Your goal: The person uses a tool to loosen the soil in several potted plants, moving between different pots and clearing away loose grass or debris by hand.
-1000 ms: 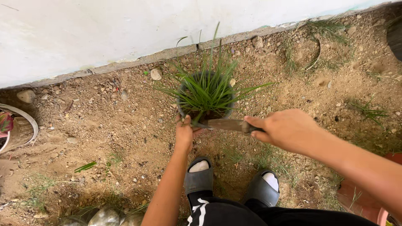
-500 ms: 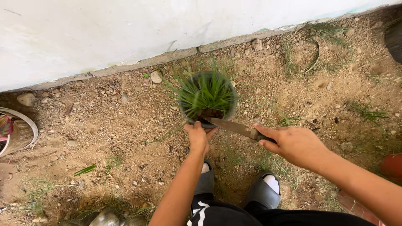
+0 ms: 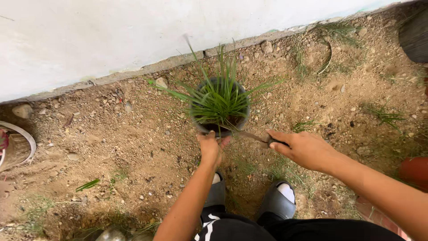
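A dark round pot [image 3: 201,126] holds a tuft of long green grass-like leaves [image 3: 220,96] and sits on bare sandy ground near a white wall. My left hand [image 3: 211,147] grips the pot's near rim. My right hand [image 3: 304,148] is closed on the dark handle of a knife [image 3: 253,135], whose blade points left and meets the pot's near edge beside my left hand. The blade tip is hidden behind the pot rim and fingers.
White wall [image 3: 111,35] with a concrete footing runs across the top. Small stones [image 3: 161,82] dot the soil. My two grey slippers [image 3: 278,203] stand below the pot. A round basket edge [image 3: 20,147] lies at left, a reddish pot [image 3: 414,172] at right.
The leaves, bunched up half a second ago, now spread out again. My right hand with the knife stays beside the pot, the blade now at the near rim.
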